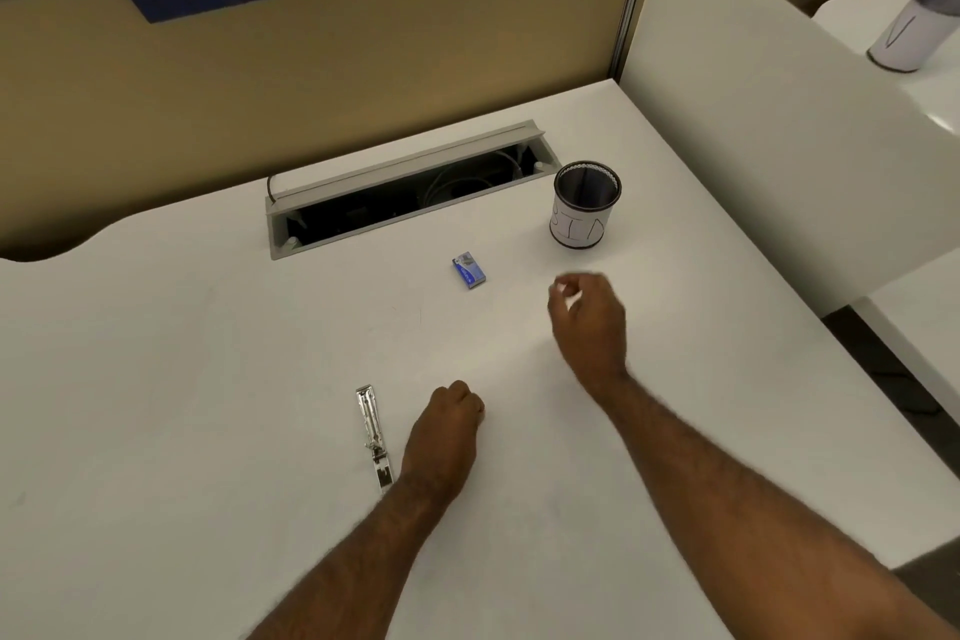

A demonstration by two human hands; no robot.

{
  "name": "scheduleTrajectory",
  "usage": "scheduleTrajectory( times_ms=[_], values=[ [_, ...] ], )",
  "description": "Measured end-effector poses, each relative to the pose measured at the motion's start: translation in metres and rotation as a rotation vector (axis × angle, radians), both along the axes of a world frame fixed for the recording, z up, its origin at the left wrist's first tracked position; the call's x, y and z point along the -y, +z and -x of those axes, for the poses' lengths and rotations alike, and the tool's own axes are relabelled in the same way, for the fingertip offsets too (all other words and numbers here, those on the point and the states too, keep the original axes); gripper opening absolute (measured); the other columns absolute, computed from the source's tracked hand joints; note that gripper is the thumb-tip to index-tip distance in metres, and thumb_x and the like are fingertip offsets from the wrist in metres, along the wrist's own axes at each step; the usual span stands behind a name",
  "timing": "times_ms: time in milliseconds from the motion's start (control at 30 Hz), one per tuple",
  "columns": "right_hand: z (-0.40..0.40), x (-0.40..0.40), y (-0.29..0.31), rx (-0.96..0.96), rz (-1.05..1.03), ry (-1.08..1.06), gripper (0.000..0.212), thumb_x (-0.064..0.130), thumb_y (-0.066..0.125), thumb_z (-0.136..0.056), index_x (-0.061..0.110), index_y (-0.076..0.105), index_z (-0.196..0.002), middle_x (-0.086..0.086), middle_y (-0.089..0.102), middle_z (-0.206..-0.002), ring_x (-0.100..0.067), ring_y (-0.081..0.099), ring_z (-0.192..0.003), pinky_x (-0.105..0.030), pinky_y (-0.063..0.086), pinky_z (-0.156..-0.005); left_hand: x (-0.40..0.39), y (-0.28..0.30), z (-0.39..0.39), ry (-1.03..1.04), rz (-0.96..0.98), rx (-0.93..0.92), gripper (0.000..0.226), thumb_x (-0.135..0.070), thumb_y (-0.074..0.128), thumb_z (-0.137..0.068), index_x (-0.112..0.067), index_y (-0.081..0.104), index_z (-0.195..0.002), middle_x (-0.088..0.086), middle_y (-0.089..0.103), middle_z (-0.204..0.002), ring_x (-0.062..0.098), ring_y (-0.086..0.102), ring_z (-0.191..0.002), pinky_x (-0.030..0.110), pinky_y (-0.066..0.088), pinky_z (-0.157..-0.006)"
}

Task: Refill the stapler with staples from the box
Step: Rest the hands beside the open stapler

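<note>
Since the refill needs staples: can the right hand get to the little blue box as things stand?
Probably yes. The right hand hovers just right of the blue box, and only bare desk lies between them. The cup stands farther back, out of the way.

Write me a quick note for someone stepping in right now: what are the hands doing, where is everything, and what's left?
Left hand: closed fist resting on the desk, holding nothing visible, just right of the stapler.
Right hand: raised, fingers curled, blurred; whether it holds anything cannot be told.
Stapler: lying opened flat, metal channel showing.
Staple box: farther back, mid-desk, apparently shut, touched by neither hand.
Done: stapler opened.
Left: take staples from the box, load, close.
</note>
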State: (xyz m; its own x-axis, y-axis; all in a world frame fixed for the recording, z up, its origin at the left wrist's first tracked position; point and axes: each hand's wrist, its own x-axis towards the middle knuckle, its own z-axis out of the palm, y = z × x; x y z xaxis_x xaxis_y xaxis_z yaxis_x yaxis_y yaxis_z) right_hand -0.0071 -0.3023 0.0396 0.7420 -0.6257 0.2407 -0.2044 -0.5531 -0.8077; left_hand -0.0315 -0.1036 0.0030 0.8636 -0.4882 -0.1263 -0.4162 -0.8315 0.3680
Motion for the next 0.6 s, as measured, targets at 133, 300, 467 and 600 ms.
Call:
scheduleTrajectory(
  times_ms=[133, 300, 467, 600],
  values=[
    [-0.062, 0.047, 0.044, -0.020, 0.024, -0.119, 0.011, 0.019, 0.059, -0.085, 0.014, 0.066, -0.092, -0.007, 0.063, -0.096, -0.024, 0.061, -0.085, -0.026, 0.040, -0.069, 0.003, 0.009, 0.001, -0.166, -0.212, 0.108, 0.023, 0.001, 0.069, -0.059, -0.015, 0.058, -0.072, 0.002, 0.058, -0.081, 0.020, 0.056, -0.069, 0.031, 0.042, -0.046],
    [-0.101, 0.082, 0.054, -0.249, 0.036, -0.172, 0.020, 0.024, 0.053, -0.087, 0.015, 0.069, -0.096, -0.011, 0.065, -0.106, -0.032, 0.061, -0.095, -0.034, 0.046, -0.073, 0.007, 0.012, -0.006, -0.275, -0.340, 0.232, 0.034, -0.003, 0.073, -0.031, -0.017, 0.061, -0.060, 0.000, 0.061, -0.066, 0.017, 0.058, -0.053, 0.022, 0.037, -0.036],
    [-0.098, 0.084, 0.052, -0.149, -0.012, -0.218, 0.024, 0.018, 0.051, -0.090, 0.008, 0.070, -0.100, -0.016, 0.068, -0.103, -0.034, 0.062, -0.096, -0.036, 0.049, -0.080, 0.010, 0.004, -0.009, -0.252, -0.332, 0.254, 0.030, -0.002, 0.070, -0.037, -0.015, 0.060, -0.061, 0.002, 0.058, -0.063, 0.017, 0.055, -0.051, 0.023, 0.037, -0.036],
    [-0.067, 0.050, 0.038, -0.009, -0.036, -0.212, 0.014, 0.012, 0.056, -0.088, 0.005, 0.068, -0.090, -0.016, 0.067, -0.092, -0.031, 0.062, -0.085, -0.032, 0.043, -0.075, 0.010, -0.001, -0.015, -0.160, -0.184, 0.144, 0.016, 0.003, 0.054, -0.065, -0.006, 0.058, -0.077, 0.010, 0.059, -0.079, 0.028, 0.059, -0.069, 0.033, 0.046, -0.052]
  ],
)
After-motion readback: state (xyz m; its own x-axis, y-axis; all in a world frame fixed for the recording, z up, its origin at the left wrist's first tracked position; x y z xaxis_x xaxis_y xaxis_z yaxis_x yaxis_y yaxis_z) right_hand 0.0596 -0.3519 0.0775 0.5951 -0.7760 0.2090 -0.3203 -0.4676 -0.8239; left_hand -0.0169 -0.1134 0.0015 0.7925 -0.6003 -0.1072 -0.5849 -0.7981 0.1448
